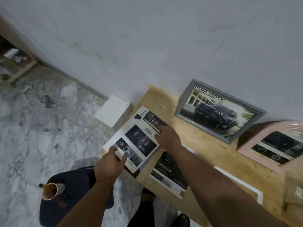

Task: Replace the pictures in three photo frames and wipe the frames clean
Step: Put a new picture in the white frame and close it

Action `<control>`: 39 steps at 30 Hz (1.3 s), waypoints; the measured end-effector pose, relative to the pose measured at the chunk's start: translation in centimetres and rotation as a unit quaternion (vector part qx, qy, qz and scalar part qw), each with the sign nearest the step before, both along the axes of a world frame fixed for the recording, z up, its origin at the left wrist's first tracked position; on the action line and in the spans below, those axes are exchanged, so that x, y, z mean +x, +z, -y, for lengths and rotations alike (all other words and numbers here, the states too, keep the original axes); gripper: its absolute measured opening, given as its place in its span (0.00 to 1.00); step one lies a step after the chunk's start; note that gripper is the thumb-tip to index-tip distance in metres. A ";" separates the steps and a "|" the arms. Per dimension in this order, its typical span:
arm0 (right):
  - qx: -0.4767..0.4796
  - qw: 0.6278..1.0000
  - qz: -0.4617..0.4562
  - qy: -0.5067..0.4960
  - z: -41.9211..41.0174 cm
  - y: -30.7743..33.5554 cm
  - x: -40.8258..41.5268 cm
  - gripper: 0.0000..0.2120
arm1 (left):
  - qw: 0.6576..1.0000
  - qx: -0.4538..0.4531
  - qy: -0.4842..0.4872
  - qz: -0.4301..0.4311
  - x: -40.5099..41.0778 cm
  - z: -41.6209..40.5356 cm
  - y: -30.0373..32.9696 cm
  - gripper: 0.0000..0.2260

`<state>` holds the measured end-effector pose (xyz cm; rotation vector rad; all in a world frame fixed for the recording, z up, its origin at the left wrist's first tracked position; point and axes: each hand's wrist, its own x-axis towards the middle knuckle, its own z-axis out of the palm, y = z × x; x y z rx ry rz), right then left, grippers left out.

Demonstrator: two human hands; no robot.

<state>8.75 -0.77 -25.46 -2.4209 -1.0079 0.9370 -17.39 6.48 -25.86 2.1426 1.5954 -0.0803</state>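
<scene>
A printed car brochure [139,140] lies at the left end of the wooden table [205,148]. My left hand [109,163] pinches its near corner between thumb and fingers. My right hand [168,138] rests on its far right edge with the fingers pressed down. A second sheet reading "DOUBLE CAB" [167,176] lies flat beside it, partly under my right forearm. A grey frame [219,110] with a dark truck picture leans on the wall. To its right leans a pink arched frame [275,145] holding a dark picture.
A white box [113,110] stands off the table's left end by the wall. A black plastic chair [70,190] with a brown-stained cup [50,191] sits at lower left on the marble floor. A white frame piece [241,182] and a cardboard box [293,190] lie on the table's right.
</scene>
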 end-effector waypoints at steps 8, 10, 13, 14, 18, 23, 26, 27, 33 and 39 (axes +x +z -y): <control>-0.172 0.980 0.095 0.028 10.0 0.5 2.5 0.45 | 0.915 0.110 -0.388 -0.012 5.4 -0.6 -2.4 0.24; -0.184 0.978 0.093 0.032 11.0 0.3 2.7 0.46 | 0.902 0.117 -0.415 -0.036 6.1 -0.1 -2.7 0.25; -0.169 0.981 0.092 0.006 11.2 0.2 2.8 0.41 | 0.900 0.113 -0.417 -0.062 6.2 0.3 -3.4 0.26; -0.162 0.983 0.091 -0.006 11.2 0.0 2.8 0.38 | 0.900 0.113 -0.415 -0.068 6.2 0.3 -3.6 0.27; -0.084 0.993 0.031 -0.074 11.9 0.2 3.4 0.17 | 0.896 0.146 -0.416 -0.053 6.6 0.6 -3.1 0.23; 0.024 0.982 -0.088 -0.167 16.2 2.3 5.1 0.15 | 0.925 0.116 -0.349 0.098 9.7 2.6 -0.7 0.19; 0.112 0.924 -0.175 -0.320 21.0 4.0 6.5 0.16 | 0.962 -0.015 -0.197 0.187 13.2 5.9 1.1 0.14; 0.131 0.898 -0.194 -0.373 22.8 4.6 6.8 0.15 | 0.965 -0.073 -0.144 0.206 14.3 7.1 1.7 0.14; 0.143 0.804 -0.204 -0.540 34.4 6.0 7.2 0.12 | 0.847 -0.464 -0.051 0.254 19.7 17.1 6.0 0.08; 0.148 0.791 -0.202 -0.558 41.9 2.9 5.6 0.14 | 0.876 -0.407 -0.100 0.238 21.7 24.8 4.7 0.12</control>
